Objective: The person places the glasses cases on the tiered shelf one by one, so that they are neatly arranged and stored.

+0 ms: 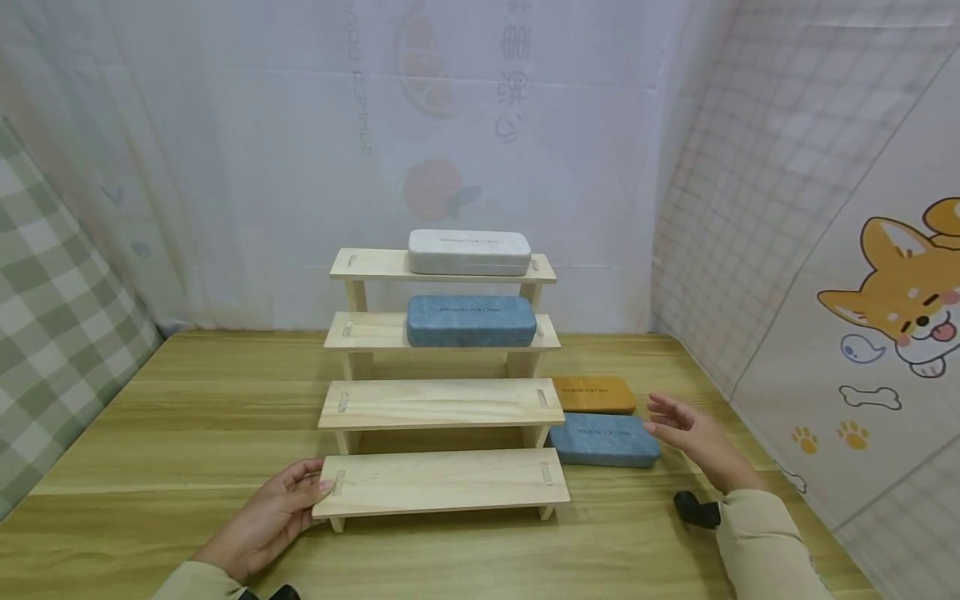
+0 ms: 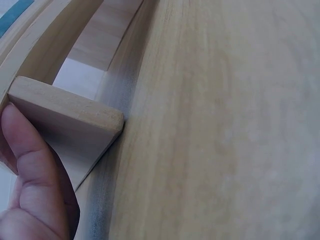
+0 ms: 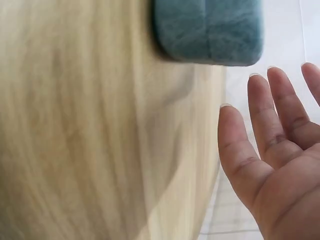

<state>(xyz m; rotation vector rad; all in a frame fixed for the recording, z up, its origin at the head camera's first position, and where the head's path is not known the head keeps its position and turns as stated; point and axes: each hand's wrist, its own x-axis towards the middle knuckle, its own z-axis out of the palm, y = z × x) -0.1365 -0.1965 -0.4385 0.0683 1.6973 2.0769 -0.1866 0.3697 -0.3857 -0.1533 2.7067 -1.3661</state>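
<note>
A four-tier wooden display stand (image 1: 442,483) rises in steps on the table. My left hand (image 1: 281,508) holds the left end of its lowest board, thumb on the board's edge. In the left wrist view, the thumb (image 2: 37,175) lies beside a short wooden leg (image 2: 70,107). My right hand (image 1: 697,437) hovers with fingers spread and holds nothing, just right of a blue glasses case (image 1: 606,440) on the table. That case's rounded end (image 3: 210,32) shows beyond the fingertips (image 3: 232,120) in the right wrist view.
A white case (image 1: 469,252) sits on the top tier, and another blue case (image 1: 471,322) on the tier below. Behind the right-hand blue case lies a mustard-yellow case (image 1: 596,395), partly hidden by the stand. Cloth walls (image 1: 225,167) enclose the wood-grain table (image 1: 187,433).
</note>
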